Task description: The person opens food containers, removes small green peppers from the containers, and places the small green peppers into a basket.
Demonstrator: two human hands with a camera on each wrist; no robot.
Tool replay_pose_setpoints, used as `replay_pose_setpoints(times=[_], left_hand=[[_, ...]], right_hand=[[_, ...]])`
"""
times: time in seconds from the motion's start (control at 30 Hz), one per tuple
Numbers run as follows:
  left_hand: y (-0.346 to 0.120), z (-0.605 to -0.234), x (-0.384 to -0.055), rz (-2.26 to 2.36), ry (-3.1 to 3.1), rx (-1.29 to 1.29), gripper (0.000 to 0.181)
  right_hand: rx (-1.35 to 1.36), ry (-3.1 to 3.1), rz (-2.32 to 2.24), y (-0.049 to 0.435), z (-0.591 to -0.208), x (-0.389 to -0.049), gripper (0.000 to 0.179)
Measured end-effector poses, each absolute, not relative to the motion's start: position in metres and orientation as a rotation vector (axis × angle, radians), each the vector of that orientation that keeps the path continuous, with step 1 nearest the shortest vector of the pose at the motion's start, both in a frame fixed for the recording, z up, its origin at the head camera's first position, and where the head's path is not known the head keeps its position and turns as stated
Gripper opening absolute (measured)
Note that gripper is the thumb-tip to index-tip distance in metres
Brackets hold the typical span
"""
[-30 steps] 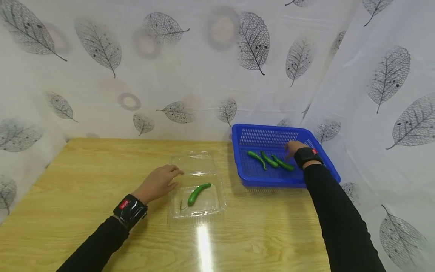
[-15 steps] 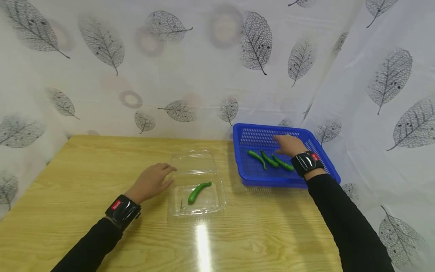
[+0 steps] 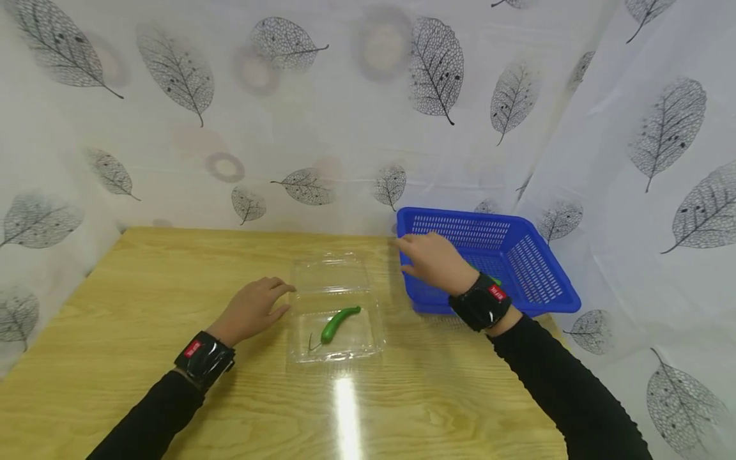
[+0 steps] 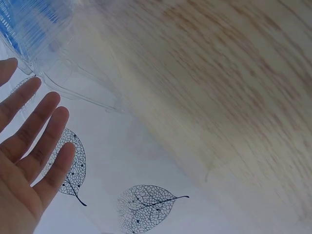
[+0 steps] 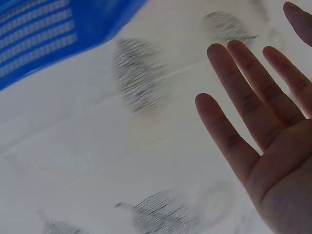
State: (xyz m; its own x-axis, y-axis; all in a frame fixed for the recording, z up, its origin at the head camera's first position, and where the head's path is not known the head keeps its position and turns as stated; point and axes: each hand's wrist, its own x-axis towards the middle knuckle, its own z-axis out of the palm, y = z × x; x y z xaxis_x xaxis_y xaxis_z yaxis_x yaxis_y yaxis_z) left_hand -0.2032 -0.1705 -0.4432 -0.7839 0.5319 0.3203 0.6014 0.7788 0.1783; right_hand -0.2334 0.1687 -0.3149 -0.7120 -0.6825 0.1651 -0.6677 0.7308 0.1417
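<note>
My left hand (image 3: 250, 312) is spread loosely beside the left edge of a clear plastic clamshell box (image 3: 333, 358), whose lid lies folded back. One green chili pepper (image 3: 339, 324) lies slantwise in the box, its thin stem toward the front left. Over the near left side of the blue basket (image 3: 531, 275) hovers my right hand (image 3: 438, 260), fingers extended past its left rim. In the right wrist view the palm and straight fingers (image 5: 243, 100) hold nothing. More green peppers (image 3: 496, 280) in the basket are mostly hidden under my right hand and wrist.
A wooden table (image 3: 172, 275) carries the box and basket. A white curtain (image 3: 345, 128) printed with leaves hangs behind it and along the right side, close to the basket.
My right hand has moved left across the basket from its right part to its left rim, covering the peppers there. My left hand has drawn back slightly to the left of the box.
</note>
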Motion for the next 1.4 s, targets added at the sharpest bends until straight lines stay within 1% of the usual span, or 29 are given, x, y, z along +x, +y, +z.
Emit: replay_pose_setpoints(times=[0.23, 0.37, 0.5, 0.67, 0.8, 1.03, 1.4], left_hand=[[-0.173, -0.446, -0.199, -0.402, -2.687, -0.96, 0.039], [-0.172, -0.446, -0.194, -0.414, -2.629, -1.056, 0.046], [-0.17, -0.446, -0.192, -0.433, -2.556, -1.154, 0.049], [-0.166, -0.447, -0.188, -0.428, -2.507, -1.254, 0.048], [-0.163, -0.447, -0.184, -0.403, -2.511, -1.302, 0.044], [-0.158, -0.45, -0.18, -0.371, -2.466, -1.355, 0.034], [-0.155, -0.454, -0.18, -0.337, -2.543, -1.337, 0.023]], right_hand=[[1.423, -2.714, -0.144, 0.112, -0.346, -0.212, 0.042], [1.587, -2.662, -0.245, 0.089, -0.365, -0.21, 0.032], [1.675, -2.618, -0.337, 0.075, -0.384, -0.214, 0.027], [1.733, -2.625, -0.411, 0.065, -0.402, -0.22, 0.027], [1.755, -2.652, -0.421, 0.062, -0.413, -0.222, 0.03], [1.763, -2.581, -0.399, 0.064, -0.437, -0.23, 0.023], [1.731, -2.55, -0.501, 0.064, -0.439, -0.229, 0.016]])
